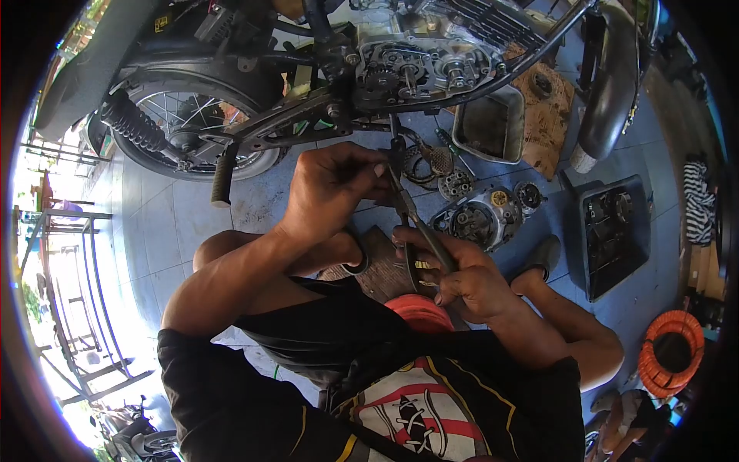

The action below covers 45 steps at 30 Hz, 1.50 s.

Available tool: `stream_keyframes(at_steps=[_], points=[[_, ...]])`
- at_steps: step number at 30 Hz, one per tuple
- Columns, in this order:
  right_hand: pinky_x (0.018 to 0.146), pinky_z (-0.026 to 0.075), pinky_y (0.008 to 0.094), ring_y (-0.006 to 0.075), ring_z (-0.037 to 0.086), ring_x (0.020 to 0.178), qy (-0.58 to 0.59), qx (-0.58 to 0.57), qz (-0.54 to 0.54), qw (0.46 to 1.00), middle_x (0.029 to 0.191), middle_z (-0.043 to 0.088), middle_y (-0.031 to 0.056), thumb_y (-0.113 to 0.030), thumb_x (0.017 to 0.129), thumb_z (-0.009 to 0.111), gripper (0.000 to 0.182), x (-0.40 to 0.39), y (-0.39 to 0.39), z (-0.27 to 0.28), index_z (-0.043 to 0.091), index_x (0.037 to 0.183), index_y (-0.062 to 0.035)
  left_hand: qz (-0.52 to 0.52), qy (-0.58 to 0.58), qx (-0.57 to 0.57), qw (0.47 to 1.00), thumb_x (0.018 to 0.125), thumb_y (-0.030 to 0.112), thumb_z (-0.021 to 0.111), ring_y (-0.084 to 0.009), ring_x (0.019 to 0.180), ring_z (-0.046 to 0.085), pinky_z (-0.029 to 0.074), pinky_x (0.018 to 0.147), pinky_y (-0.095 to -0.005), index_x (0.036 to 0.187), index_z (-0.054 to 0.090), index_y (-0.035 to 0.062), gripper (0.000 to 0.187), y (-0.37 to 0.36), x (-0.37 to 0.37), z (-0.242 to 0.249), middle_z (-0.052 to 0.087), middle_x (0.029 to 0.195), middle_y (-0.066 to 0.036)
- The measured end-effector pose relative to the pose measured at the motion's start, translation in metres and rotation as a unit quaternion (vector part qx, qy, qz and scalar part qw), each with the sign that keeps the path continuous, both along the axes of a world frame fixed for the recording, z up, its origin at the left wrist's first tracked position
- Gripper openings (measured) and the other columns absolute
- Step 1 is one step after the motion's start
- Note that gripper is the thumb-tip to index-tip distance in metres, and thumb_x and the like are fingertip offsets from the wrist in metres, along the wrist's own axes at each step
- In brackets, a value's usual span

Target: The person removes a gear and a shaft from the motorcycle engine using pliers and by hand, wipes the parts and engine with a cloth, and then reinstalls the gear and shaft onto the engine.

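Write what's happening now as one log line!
left hand: steadies pliers' tip | right hand: grips pliers handles | above: motorcycle engine, cover off | floor: engine cover, metal tray

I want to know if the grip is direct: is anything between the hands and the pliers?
Nothing visible is. The right hand wraps bare around the handles of the pliers, and the left hand grips near their tip, just under the motorcycle frame. What the tip holds is hidden.
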State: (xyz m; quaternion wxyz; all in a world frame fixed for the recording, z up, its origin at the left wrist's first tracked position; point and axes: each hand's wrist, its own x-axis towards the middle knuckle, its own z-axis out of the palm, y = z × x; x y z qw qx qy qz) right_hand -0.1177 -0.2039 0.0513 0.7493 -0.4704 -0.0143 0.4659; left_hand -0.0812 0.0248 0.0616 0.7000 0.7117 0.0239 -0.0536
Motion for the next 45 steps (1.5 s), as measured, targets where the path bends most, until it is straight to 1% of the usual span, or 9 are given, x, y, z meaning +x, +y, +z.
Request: stream_keyframes(at_steps=[8, 10, 14, 16, 20, 22, 32, 41, 45], points=[[0.058, 0.039, 0.0202, 0.007, 0.044, 0.061, -0.015, -0.005, 0.007, 1.0, 0.079, 0.049, 0.0004, 0.0, 0.061, 0.049, 0.078, 0.001, -0.002, -0.004, 0.044, 0.139, -0.0056, 0.0, -0.02, 0.019, 1.0, 0.089, 0.002, 0.06, -0.0198, 0.082, 0.069, 0.059, 0.072, -0.0294, 0.101, 0.063, -0.0067, 0.014, 0.0, 0.0, -0.005, 0.067, 0.09, -0.014], [0.1, 0.036, 0.026, 0.0193, 0.048, 0.121, 0.008, -0.026, -0.003, 1.0, 0.125, 0.053, 0.0136, 0.0, 0.046, 0.051, 0.091, 0.002, -0.001, 0.0, 0.043, 0.138, 0.0025, 0.002, -0.027, 0.022, 0.999, 0.089, 0.002, 0.061, -0.0196, 0.081, 0.069, 0.059, 0.071, -0.0292, 0.1, 0.063, -0.0067, 0.014, 0.0, 0.0, -0.006, 0.067, 0.09, -0.014], [0.091, 0.041, 0.0234, 0.0166, 0.052, 0.112, 0.004, -0.027, -0.016, 1.0, 0.119, 0.055, 0.0124, 0.001, 0.048, 0.049, 0.091, 0.001, -0.001, 0.0, 0.043, 0.138, 0.0001, 0.005, -0.016, 0.026, 1.0, 0.089, 0.003, 0.062, -0.0197, 0.081, 0.069, 0.059, 0.071, -0.029, 0.101, 0.063, -0.0068, 0.015, -0.003, 0.001, -0.003, 0.067, 0.09, -0.014], [0.062, 0.042, 0.0225, 0.0101, 0.047, 0.073, -0.008, -0.033, 0.009, 0.999, 0.102, 0.047, 0.0053, 0.007, 0.066, 0.046, 0.076, 0.002, -0.003, 0.001, 0.04, 0.141, -0.0063, 0.008, -0.007, 0.03, 0.999, 0.089, 0.003, 0.062, -0.0198, 0.081, 0.069, 0.059, 0.071, -0.0288, 0.101, 0.063, -0.0069, 0.015, -0.004, 0.001, -0.003, 0.067, 0.09, -0.014], [0.062, 0.042, 0.023, 0.0102, 0.046, 0.075, -0.002, -0.041, 0.032, 0.999, 0.103, 0.047, 0.0058, 0.008, 0.066, 0.047, 0.076, 0.004, -0.004, 0.009, 0.04, 0.141, -0.0056, 0.009, -0.007, 0.021, 1.0, 0.089, 0.003, 0.062, -0.02, 0.081, 0.069, 0.059, 0.071, -0.0291, 0.101, 0.063, -0.0067, 0.016, -0.005, 0.002, -0.004, 0.067, 0.09, -0.014], [0.062, 0.042, 0.0158, 0.0095, 0.053, 0.094, 0.007, -0.059, 0.011, 0.998, 0.115, 0.056, 0.0097, 0.001, 0.053, 0.048, 0.086, 0.004, -0.003, 0.01, 0.044, 0.139, -0.004, 0.008, -0.005, 0.018, 1.0, 0.089, 0.003, 0.062, -0.02, 0.081, 0.069, 0.059, 0.072, -0.0293, 0.102, 0.063, -0.0067, 0.016, -0.006, 0.003, -0.005, 0.067, 0.089, -0.014], [0.067, 0.045, 0.0209, 0.0152, 0.056, 0.096, 0.002, -0.044, -0.024, 0.999, 0.12, 0.055, 0.0117, 0.002, 0.054, 0.049, 0.08, 0.013, 0.004, -0.013, 0.049, 0.134, -0.0017, -0.025, -0.046, 0.117, 0.992, 0.089, -0.002, 0.057, -0.0198, 0.082, 0.07, 0.057, 0.072, -0.0285, 0.102, 0.061, -0.0079, 0.015, -0.002, 0.017, -0.017, 0.07, 0.085, -0.015], [0.061, 0.041, 0.0241, 0.0137, 0.055, 0.082, -0.072, -0.093, -0.108, 0.987, 0.103, 0.058, 0.007, 0.001, 0.063, 0.049, 0.06, 0.085, 0.051, -0.057, 0.058, 0.122, -0.0003, 0.056, -0.005, 0.024, 0.998, 0.086, -0.003, 0.059, -0.0203, 0.078, 0.068, 0.058, 0.067, -0.0296, 0.099, 0.061, -0.007, 0.014, 0.008, 0.101, -0.066, 0.067, 0.089, -0.015], [0.057, 0.038, 0.0264, 0.0156, 0.052, 0.066, -0.081, -0.113, -0.153, 0.978, 0.08, 0.055, 0.0061, -0.001, 0.067, 0.052, 0.036, 0.109, 0.064, -0.056, 0.061, 0.102, 0.0013, 0.113, -0.016, -0.01, 0.993, 0.085, -0.001, 0.062, -0.0193, 0.073, 0.067, 0.058, 0.064, -0.03, 0.098, 0.063, -0.0071, 0.015, 0.001, 0.123, -0.081, 0.067, 0.086, -0.014]])
